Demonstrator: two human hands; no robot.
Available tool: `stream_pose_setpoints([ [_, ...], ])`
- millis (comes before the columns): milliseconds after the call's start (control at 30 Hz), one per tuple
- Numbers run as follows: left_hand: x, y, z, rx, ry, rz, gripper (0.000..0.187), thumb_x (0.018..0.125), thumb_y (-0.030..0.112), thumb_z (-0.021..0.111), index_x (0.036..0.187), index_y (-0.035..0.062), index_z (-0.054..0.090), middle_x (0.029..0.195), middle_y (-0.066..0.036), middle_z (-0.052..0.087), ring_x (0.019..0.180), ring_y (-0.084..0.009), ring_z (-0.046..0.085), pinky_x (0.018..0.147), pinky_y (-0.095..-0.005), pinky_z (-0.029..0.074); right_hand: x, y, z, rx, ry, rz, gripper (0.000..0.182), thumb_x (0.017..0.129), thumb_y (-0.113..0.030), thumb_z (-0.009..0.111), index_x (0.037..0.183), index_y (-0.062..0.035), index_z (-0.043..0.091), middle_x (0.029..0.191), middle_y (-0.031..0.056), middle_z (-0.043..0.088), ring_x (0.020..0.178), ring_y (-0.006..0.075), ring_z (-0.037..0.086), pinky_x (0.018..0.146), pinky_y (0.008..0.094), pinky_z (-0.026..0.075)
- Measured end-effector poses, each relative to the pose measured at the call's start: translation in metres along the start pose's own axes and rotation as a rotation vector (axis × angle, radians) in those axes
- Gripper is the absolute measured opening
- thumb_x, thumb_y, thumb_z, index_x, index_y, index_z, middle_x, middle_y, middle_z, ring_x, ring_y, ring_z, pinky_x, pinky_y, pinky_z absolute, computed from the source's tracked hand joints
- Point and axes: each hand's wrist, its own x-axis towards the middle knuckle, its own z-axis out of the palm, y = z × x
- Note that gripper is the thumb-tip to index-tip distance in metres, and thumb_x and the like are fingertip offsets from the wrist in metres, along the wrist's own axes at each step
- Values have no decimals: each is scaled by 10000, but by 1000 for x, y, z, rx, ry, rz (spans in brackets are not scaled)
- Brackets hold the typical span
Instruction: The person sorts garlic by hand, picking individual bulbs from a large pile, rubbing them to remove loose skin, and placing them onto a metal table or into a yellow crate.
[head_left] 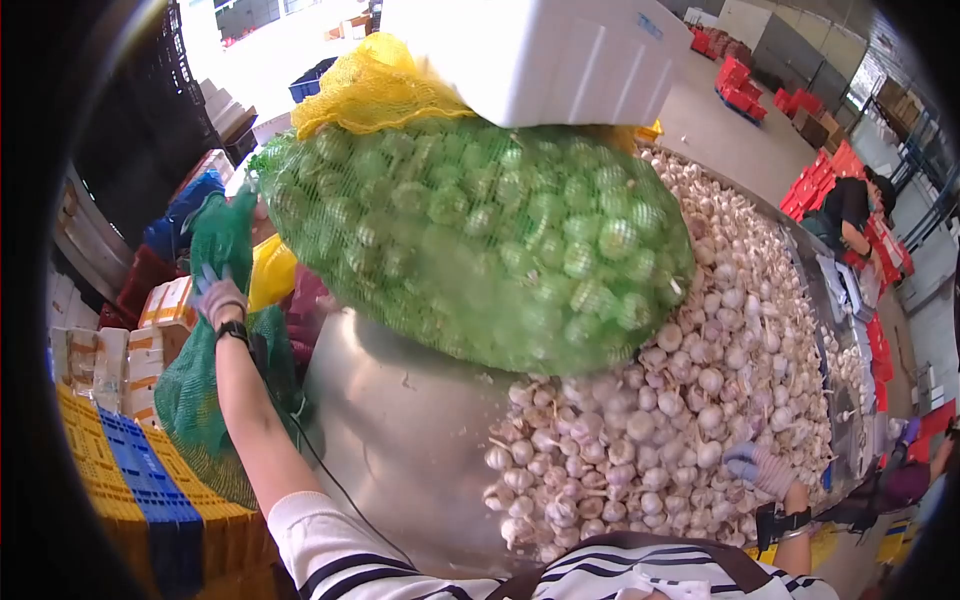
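Observation:
A large green mesh sack (pixel 480 240) full of garlic bulbs lies across the metal table (pixel 400 400). My left hand (pixel 218 298), in a pale glove, is closed on the green netting (pixel 222 240) at the left of the sack. Loose garlic bulbs (pixel 640 450) are heaped over the right side of the table. My right hand (pixel 760 468), gloved with bluish fingertips, rests on the heap at the lower right; whether its fingers grip a bulb is unclear.
Behind the sack are yellow netting (pixel 375 85) and a white box (pixel 580 65). Yellow and blue crates (pixel 150 480) stand at lower left, near cartons (pixel 155 350). A co-worker (pixel 850 215) is at the right, beside red crates. A dark cable crosses the table's left part.

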Motion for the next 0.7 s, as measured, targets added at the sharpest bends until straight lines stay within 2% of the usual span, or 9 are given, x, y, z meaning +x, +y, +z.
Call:
stream_pose_setpoints([
  [67, -64, 37, -11, -124, -140, 105, 519, 812, 260, 621, 1305, 184, 477, 1454, -147, 317, 1292, -330, 391, 953, -513, 418, -11, 0, -13, -22, -5, 61, 261, 880, -223, 643, 1077, -51, 638, 984, 82, 634, 910, 168, 602, 819, 298, 490],
  [100, -12, 29, -25, -120, -125, 186, 472, 812, 239, 613, 1262, 142, 505, 1419, -156, 371, 1240, -327, 458, 921, -478, 458, 35, -36, 30, 24, 4, 19, 261, 880, -223, 643, 1077, -51, 638, 984, 82, 634, 910, 168, 602, 819, 298, 490],
  [167, -1, 62, 43, -387, 207, 321, 391, 798, 229, 613, 1154, 81, 551, 1247, -164, 525, 1109, -332, 546, 853, -423, 495, 35, -44, 28, -63, 21, -12, 262, 878, -224, 643, 1071, -47, 638, 961, 81, 638, 894, 166, 605, 799, 301, 498],
  [233, -57, 93, 18, -470, 470, 488, 245, 769, 207, 620, 966, 61, 612, 891, -168, 604, 887, -344, 604, 752, -405, 502, 35, -44, 30, -85, 26, 5, 250, 880, -225, 640, 1059, -52, 639, 945, 82, 639, 881, 168, 609, 781, 306, 502],
  [367, -16, 131, 125, -445, 224, 709, 239, 769, 201, 611, 936, 33, 637, 927, -211, 625, 882, -357, 614, 766, -425, 503, 37, -48, 46, -158, 26, -47, 260, 887, -243, 626, 1068, -57, 620, 931, 86, 642, 856, 173, 612, 765, 306, 499],
  [500, -11, 145, 130, -491, -62, 779, 254, 841, 208, 550, 1014, 58, 660, 990, -189, 663, 891, -347, 635, 735, -438, 504, 21, -55, 53, -126, 42, -27, 294, 915, -302, 570, 1084, -63, 606, 928, 94, 634, 849, 183, 604, 769, 316, 487],
  [633, -18, 140, 130, -593, 284, 1223, 220, 830, 185, 572, 998, 83, 672, 933, -135, 683, 824, -311, 647, 700, -417, 513, 3, -11, 64, -161, 76, -130, 329, 912, -347, 555, 1092, -76, 603, 955, 125, 650, 871, 246, 615, 794, 361, 485],
  [667, -46, 128, 105, -503, 22, 994, 226, 817, 211, 586, 997, 106, 672, 958, -126, 677, 874, -301, 636, 761, -407, 504, -5, -6, 69, -182, 101, -128, 347, 904, -365, 560, 1093, -77, 602, 972, 129, 652, 879, 256, 618, 797, 370, 483],
  [700, -77, 122, 79, -202, 64, 927, 220, 865, 238, 534, 1025, 138, 648, 956, -148, 643, 872, -335, 618, 700, -472, 475, -13, -4, 75, -207, 123, -132, 366, 896, -383, 565, 1093, -77, 602, 988, 132, 655, 888, 267, 621, 799, 379, 482],
])
